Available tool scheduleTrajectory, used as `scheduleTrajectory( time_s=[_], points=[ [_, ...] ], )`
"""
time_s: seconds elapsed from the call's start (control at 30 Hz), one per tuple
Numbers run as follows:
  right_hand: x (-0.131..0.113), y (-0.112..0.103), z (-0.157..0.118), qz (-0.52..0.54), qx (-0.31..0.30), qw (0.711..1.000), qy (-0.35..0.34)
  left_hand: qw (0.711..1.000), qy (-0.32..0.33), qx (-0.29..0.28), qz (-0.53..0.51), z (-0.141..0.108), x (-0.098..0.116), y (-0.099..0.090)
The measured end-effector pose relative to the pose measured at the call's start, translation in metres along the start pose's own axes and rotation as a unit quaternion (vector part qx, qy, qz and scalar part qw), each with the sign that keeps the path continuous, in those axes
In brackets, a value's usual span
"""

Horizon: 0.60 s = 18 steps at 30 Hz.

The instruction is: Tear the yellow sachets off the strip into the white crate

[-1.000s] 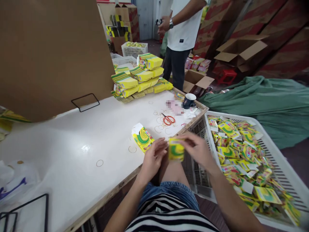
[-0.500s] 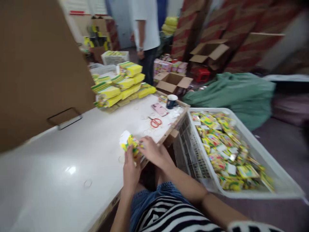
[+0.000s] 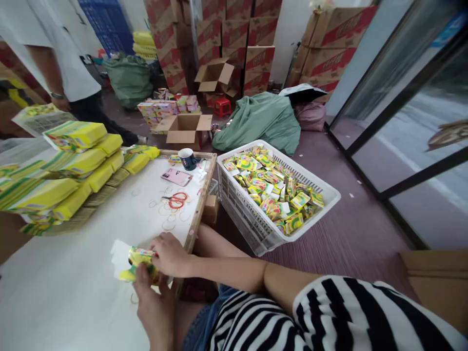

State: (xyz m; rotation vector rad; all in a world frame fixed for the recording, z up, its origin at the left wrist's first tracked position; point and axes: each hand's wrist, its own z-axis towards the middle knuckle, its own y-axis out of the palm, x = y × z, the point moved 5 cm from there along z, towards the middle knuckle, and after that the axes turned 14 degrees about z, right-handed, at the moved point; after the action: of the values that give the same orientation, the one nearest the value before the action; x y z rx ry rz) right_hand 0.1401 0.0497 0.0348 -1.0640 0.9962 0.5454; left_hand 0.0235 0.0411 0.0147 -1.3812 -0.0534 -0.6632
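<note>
Both hands [image 3: 155, 304] [image 3: 171, 256] pinch yellow packaging [image 3: 141, 254] with a white flap over the white table [image 3: 73, 292], near red-handled scissors [image 3: 177, 200]

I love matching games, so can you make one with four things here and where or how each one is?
1. yellow-and-green cardboard box
2. white slotted plastic crate
3. red-handled metal scissors
4. dark blue round mug

A. upright near the flat pink phone
B. touched by the left hand and right hand
C. blades pointing away from the crate
D. heaped with many yellow packets

Pairs: 1-B; 2-D; 3-C; 4-A
</note>
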Motion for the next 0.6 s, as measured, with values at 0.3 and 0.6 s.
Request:
scheduleTrajectory(
  time_s=[0.3,0.6],
  points=[
    [-0.005,-0.03,-0.019,0.363,0.056,0.93,0.014,0.945,-0.049,0.147,-0.287,-0.002,-0.011,-0.038],
    [-0.003,-0.04,-0.064,0.513,-0.04,0.852,0.093,0.797,-0.028,-0.122,-0.591,-0.014,0.015,-0.022]
  ],
)
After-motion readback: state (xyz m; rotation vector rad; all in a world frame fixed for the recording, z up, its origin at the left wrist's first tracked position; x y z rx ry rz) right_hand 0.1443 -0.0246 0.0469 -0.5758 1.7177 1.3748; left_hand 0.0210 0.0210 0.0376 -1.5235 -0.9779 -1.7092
